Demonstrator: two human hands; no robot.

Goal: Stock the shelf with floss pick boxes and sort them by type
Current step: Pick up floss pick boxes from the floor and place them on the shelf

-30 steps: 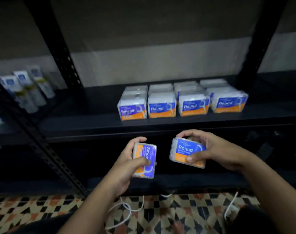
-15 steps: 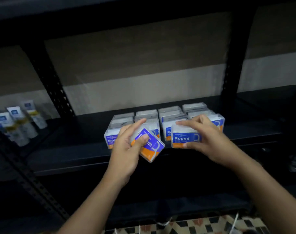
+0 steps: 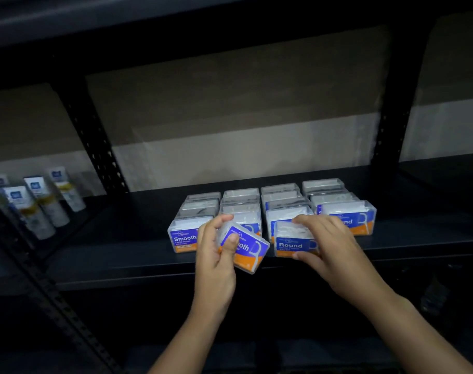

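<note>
Four rows of clear floss pick boxes with blue-and-orange labels stand on the black shelf (image 3: 122,255). The leftmost front box (image 3: 182,237) reads "Smooth"; the rightmost front box (image 3: 362,220) reads "Round". My left hand (image 3: 216,255) grips a tilted "Smooth" box (image 3: 246,249) in front of the second row, thumb across its label. My right hand (image 3: 330,244) holds an upright "Round" box (image 3: 292,242) at the shelf's front edge, before the third row, fingers over its top and thumb beneath.
White tubes with blue labels (image 3: 38,203) stand on the neighbouring shelf at the left. Black perforated uprights (image 3: 95,136) (image 3: 386,130) frame the bay. An upper shelf (image 3: 176,20) hangs overhead. Below lies a dark lower level.
Both hands have risen from below the shelf up to its front edge with their boxes. The "Round" box now sits at the shelf edge; the "Smooth" box stays tilted.
</note>
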